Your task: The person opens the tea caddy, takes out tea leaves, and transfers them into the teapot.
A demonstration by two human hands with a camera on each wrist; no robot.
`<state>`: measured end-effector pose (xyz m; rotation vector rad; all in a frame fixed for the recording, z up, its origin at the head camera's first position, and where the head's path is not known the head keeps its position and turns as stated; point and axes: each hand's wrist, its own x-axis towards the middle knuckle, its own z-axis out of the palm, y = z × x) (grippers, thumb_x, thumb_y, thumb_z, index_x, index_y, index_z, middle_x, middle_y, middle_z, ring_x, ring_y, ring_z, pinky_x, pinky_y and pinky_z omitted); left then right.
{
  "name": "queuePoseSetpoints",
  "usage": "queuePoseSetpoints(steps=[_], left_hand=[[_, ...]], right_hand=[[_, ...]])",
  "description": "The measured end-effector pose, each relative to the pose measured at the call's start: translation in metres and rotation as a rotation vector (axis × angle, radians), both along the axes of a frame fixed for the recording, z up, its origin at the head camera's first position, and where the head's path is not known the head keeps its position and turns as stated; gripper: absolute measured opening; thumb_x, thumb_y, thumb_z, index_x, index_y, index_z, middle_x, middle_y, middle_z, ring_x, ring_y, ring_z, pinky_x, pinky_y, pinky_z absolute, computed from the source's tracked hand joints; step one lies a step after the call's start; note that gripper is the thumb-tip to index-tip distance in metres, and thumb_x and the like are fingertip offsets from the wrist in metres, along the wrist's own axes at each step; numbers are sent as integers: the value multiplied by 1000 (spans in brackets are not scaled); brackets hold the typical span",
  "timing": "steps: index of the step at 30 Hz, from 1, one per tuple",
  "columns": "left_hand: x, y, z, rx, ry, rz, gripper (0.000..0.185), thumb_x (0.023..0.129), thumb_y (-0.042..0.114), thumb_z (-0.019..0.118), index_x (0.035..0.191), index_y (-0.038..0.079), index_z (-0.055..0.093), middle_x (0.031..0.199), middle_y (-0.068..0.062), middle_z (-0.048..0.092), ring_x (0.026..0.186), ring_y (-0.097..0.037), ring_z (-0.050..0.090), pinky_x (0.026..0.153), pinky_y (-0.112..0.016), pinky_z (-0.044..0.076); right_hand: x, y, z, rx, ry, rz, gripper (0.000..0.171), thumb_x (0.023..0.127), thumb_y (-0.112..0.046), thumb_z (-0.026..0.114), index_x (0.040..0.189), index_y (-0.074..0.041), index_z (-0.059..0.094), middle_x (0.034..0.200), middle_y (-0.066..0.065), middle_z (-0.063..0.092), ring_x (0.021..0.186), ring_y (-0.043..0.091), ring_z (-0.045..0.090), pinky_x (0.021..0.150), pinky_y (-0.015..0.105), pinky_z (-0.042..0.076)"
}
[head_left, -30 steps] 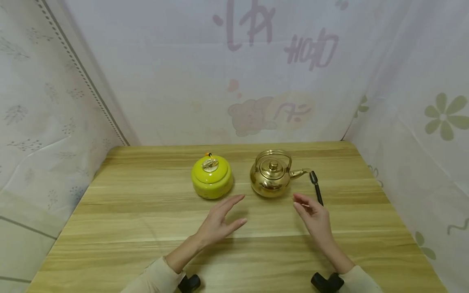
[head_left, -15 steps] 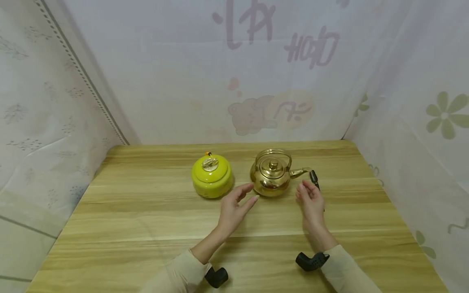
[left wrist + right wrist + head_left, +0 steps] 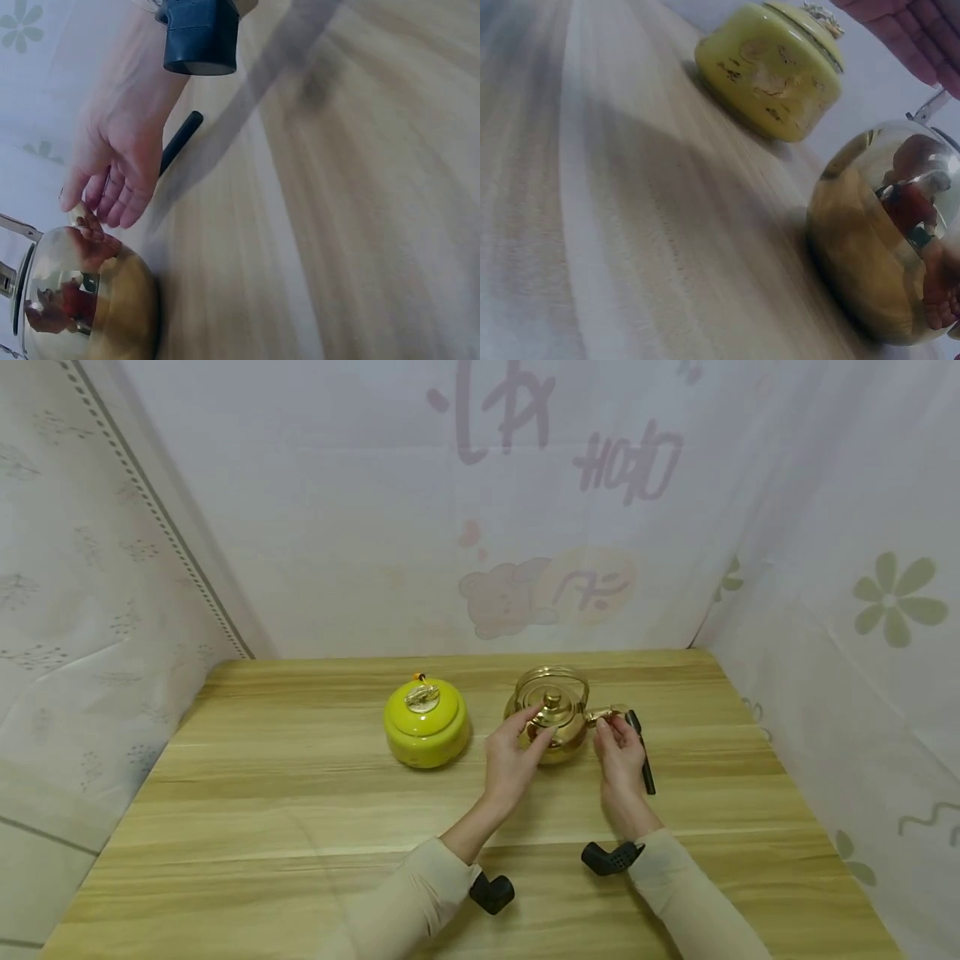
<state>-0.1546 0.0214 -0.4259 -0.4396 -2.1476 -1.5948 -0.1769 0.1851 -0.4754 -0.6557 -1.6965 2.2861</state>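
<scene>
Standing gold-toned kettle (image 3: pixel 573 727): upright on the tabletop (image 3: pixel 300 827), right of the yellow lidded jar (image 3: pixel 426 743), lid (image 3: pixel 566 708) on; spout (image 3: pixel 600 716) points off to the right and the handle (image 3: pixel 551 671) arches over the top, so imo the sides are the handiest bits to get at

Left grip (image 3: pixel 508 768): bare hand, thumb and fingers spread well apart in front of the kettle, nothing held that I can see; could be placed there to steady the body, but honestly can't tell if it's touching

Right grip (image 3: pixel 622 768): fingers loosely bent, small gap at most, right by the spout; can't tell if it's actually pinching it, though the spot would suit controlling that side

Slim black tool (image 3: pixel 649 777): lying just by the spout tip, partly behind the right grip, probably what a knuckle would bump first

Jar side: gap between it and the kettle, so a swing left has some room but not loads

Far edge: near behind the kettle, with printed fabric (image 3: pixel 337 527) rising past it, so pushing back looks tight

Near side: way more room toward the person, just mind the black wrist mounts (image 3: pixel 492 893) over the wood
</scene>
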Motion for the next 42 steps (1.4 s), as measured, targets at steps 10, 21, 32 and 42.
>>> queuePoseSetpoints(steps=[10,21,32,42], left_hand=[[-14,14,2,-99,-18,80,38,84,12,71,118,-3,63,116,-14,66,106,-24,63,89,-31,54],[-26,20,-2,-267,29,145,38,83,16,72,117,1,64,116,-11,66,107,-22,63,91,-31,52],[-33,23,-5,-352,32,171,35,84,14,70,116,1,65,115,-10,67,106,-22,63,90,-30,52],[-36,26,-6,-398,35,222,32,86,13,69,117,7,65,115,-6,67,105,-19,63,87,-30,54]], right_hand=[[-13,-2,-6,8,9,-52,31,90,-20,63,116,-7,54,93,-3,54,86,9,55,81,21,52],[-14,-1,-10,13,40,-43,25,91,-19,63,112,-8,54,93,-3,55,82,4,59,80,21,54],[-12,0,-11,18,40,-27,27,92,-17,61,115,-5,52,91,-5,58,82,3,61,83,22,54],[-12,0,-10,11,67,-28,21,92,-14,60,110,-7,52,87,-6,58,81,3,61,81,20,55]])
